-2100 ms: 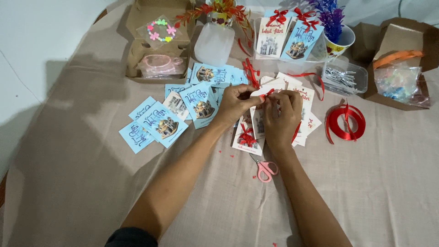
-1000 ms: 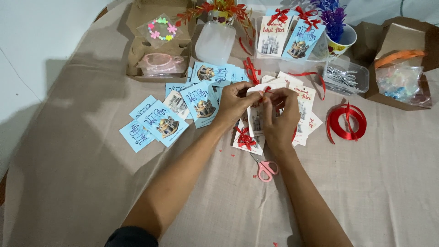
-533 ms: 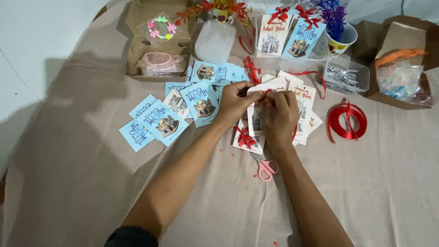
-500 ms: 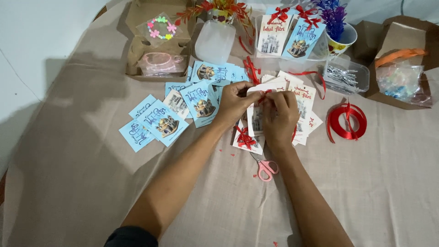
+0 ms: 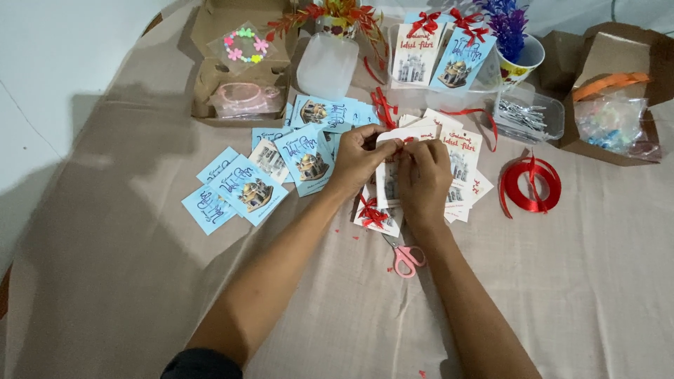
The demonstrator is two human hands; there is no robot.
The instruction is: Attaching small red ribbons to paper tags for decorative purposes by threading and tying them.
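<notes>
The white card (image 5: 388,168) stands upright between both hands, long axis running away from the person, its top edge pinched with a red ribbon (image 5: 405,141) bit. Left hand (image 5: 361,158) and right hand (image 5: 423,179) both closed on it, equally near. Fingers hide the knot; scissors (image 5: 402,256) lie just below on the surface (image 5: 597,281)

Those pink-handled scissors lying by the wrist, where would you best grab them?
Probably by the pink handle loops, coming from above on the near side. The scissors lie flat on the beige cloth, loops toward the person and in the open, while the blades run under the right hand and wrist.
</notes>
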